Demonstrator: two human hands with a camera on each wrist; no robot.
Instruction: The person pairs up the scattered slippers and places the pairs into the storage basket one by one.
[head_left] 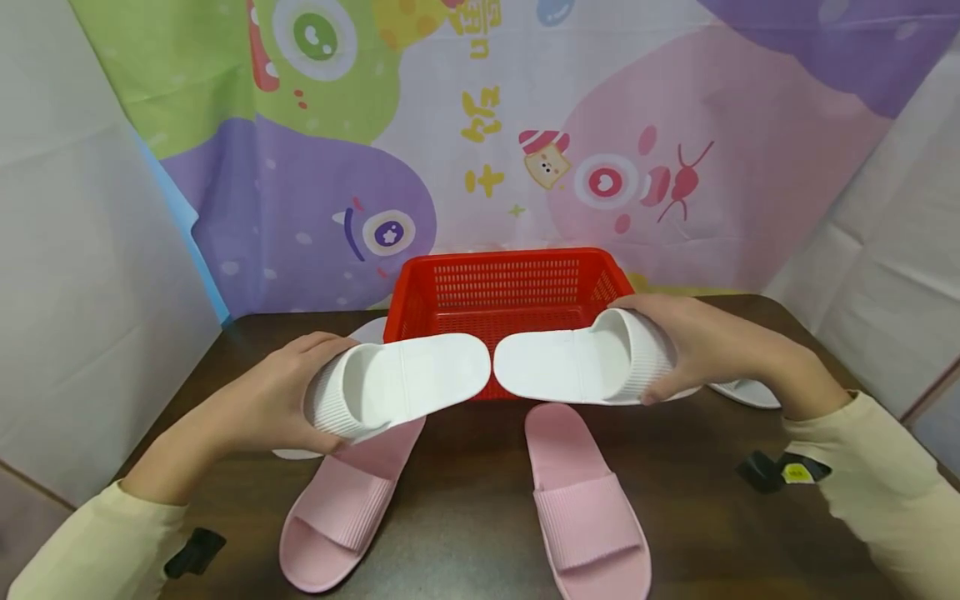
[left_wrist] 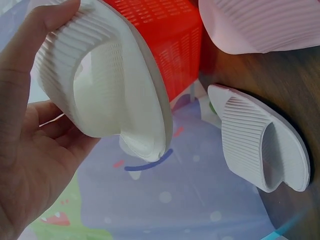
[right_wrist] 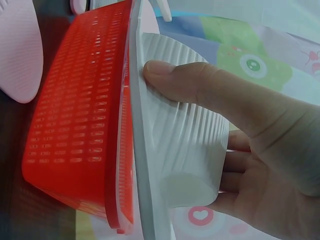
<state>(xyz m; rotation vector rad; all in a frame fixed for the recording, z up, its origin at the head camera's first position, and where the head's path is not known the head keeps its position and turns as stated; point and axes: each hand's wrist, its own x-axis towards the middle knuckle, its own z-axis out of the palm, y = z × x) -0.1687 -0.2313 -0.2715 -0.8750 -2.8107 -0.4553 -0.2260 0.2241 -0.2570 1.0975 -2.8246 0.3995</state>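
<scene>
My left hand (head_left: 281, 396) grips a white slipper (head_left: 431, 375) by its ribbed strap, with the heel end pointing inward. Its mate, another white slipper (head_left: 547, 362), is held across the strap by my right hand (head_left: 693, 342), the thumb pressing the strap's side in the right wrist view. The two heels nearly meet in front of a red plastic basket (head_left: 510, 271). Both slippers are raised above the table. Below them lie a pink slipper (head_left: 341, 508) on the left and another pink slipper (head_left: 588, 525) on the right.
More pale slippers lie on the brown table (head_left: 465, 517): one white slipper (left_wrist: 250, 137) is behind my left hand, and part of another white slipper (head_left: 750, 393) shows beyond my right wrist. A patterned cartoon cloth (head_left: 480, 125) hangs behind the basket.
</scene>
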